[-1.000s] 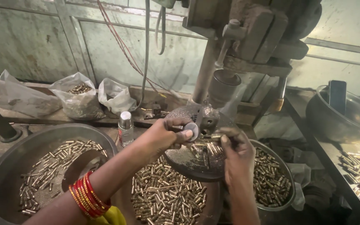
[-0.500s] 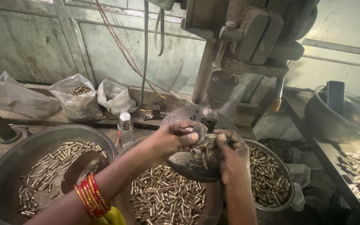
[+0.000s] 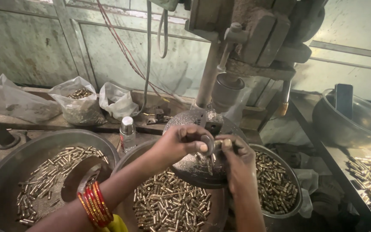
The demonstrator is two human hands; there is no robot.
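Note:
My left hand (image 3: 181,144), with red bangles on the wrist, pinches a small round grey metal piece (image 3: 206,144) between thumb and fingers. Close beside it, my right hand (image 3: 237,161) pinches a small brass tube (image 3: 217,143) at its fingertips. The two hands nearly touch above the round metal table (image 3: 190,169) of a drill press (image 3: 254,38). Its grey chuck (image 3: 226,92) hangs just above and behind the hands. More small brass pieces lie on the round table under my fingers.
Three metal bowls of brass tubes sit below: left (image 3: 5,180), middle (image 3: 168,206), right (image 3: 295,189). A small bottle (image 3: 127,133) and plastic bags (image 3: 78,103) stand behind. At right are a large bowl (image 3: 323,118) and a bench with several brass tubes (image 3: 370,172).
My left hand came down from the machine's vise toward my right hand. Both hands now meet over the round table, each pinching a small part.

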